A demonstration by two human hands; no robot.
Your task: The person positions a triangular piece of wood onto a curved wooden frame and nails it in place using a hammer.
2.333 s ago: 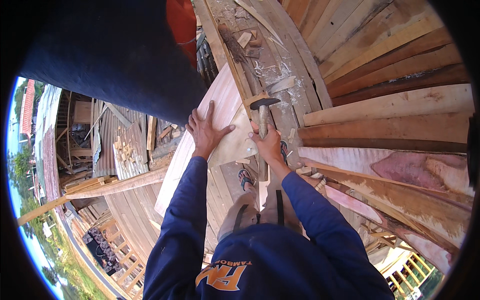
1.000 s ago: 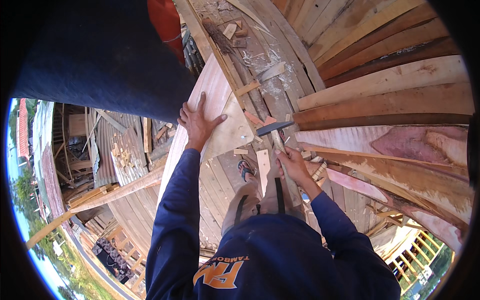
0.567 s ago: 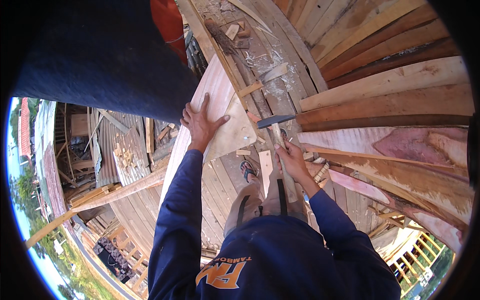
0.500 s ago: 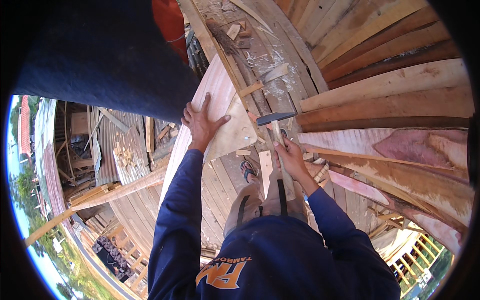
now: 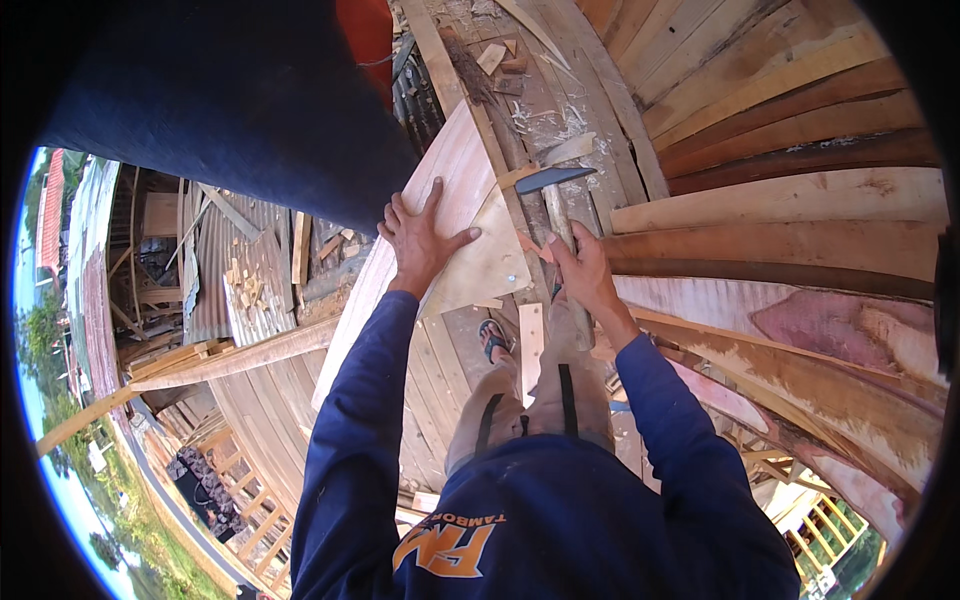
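Note:
My left hand (image 5: 420, 243) lies with fingers spread on a long pale pinkish plank (image 5: 458, 170). Its thumb reaches over a thin light wooden sheet (image 5: 480, 262) beside the plank. In my right hand (image 5: 588, 272) is the wooden handle of a hammer (image 5: 556, 180), gripped partway down. The hammer's dark, long narrow head points up and away from me, near the edge of the wooden ledge. The handle's lower end hangs over my leg.
A wood-plank ledge (image 5: 600, 120) with shavings and offcuts runs ahead. Curved stacked planks (image 5: 780, 200) rise on the right. A dark blue shape (image 5: 230, 110) hides the upper left. My sandalled foot (image 5: 493, 340) stands on the plank floor (image 5: 430, 370); a beam (image 5: 240, 362) crosses at left.
The hammer and my right hand have risen slightly, away from my body. My left hand stays spread on the plank. The whole view has shifted a little.

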